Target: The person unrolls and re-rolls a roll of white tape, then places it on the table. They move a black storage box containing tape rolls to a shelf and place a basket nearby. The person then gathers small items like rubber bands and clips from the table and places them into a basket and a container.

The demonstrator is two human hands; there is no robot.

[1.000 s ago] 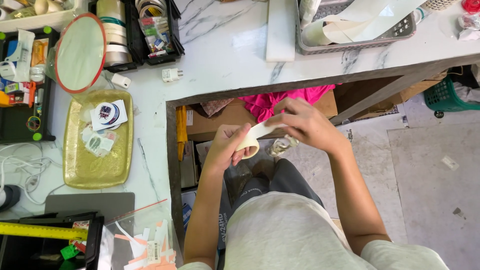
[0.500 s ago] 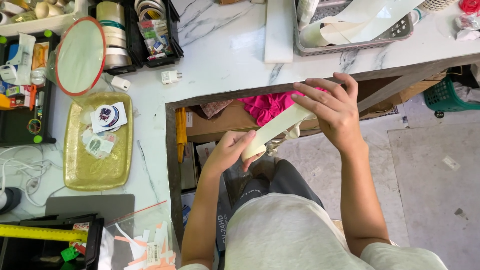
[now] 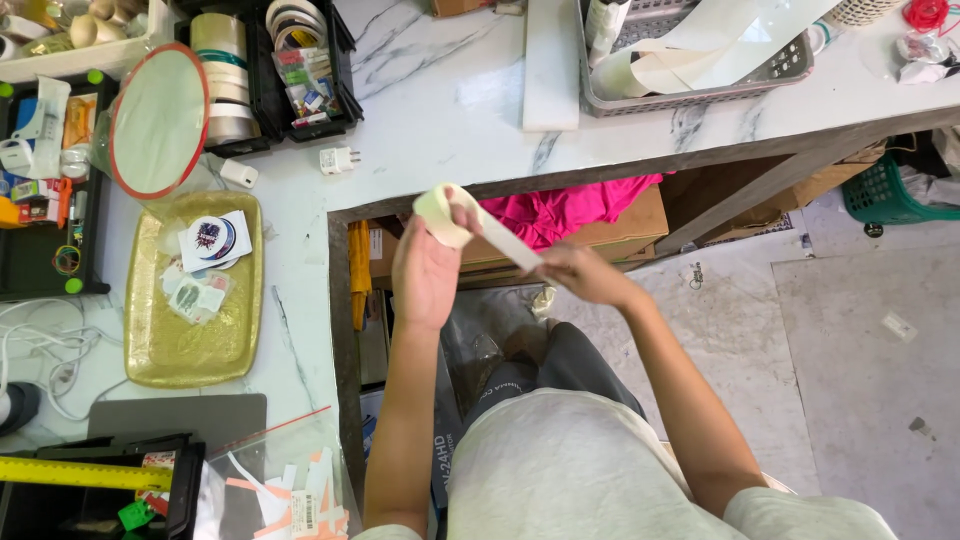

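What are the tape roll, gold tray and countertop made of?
Tape roll in the left hand: likely paper masking tape, matte cream, opaque strip. Gold tray: probably metal or metallic-coated plastic, shiny dimpled surface. Countertop: marble or marble-look laminate, glossy white with grey veins.

Round white sticker [image 3: 212,238] and small labels [image 3: 192,297] on gold tray [image 3: 160,345]; brown cardboard boxes [image 3: 620,225] under marble counter [image 3: 450,110].

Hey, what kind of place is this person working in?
Probably a small packing or craft workstation: a marble-look L-shaped counter holds tape rolls in a black bin, a gold tray of stickers, and the left hand holds a roll of pale tape.
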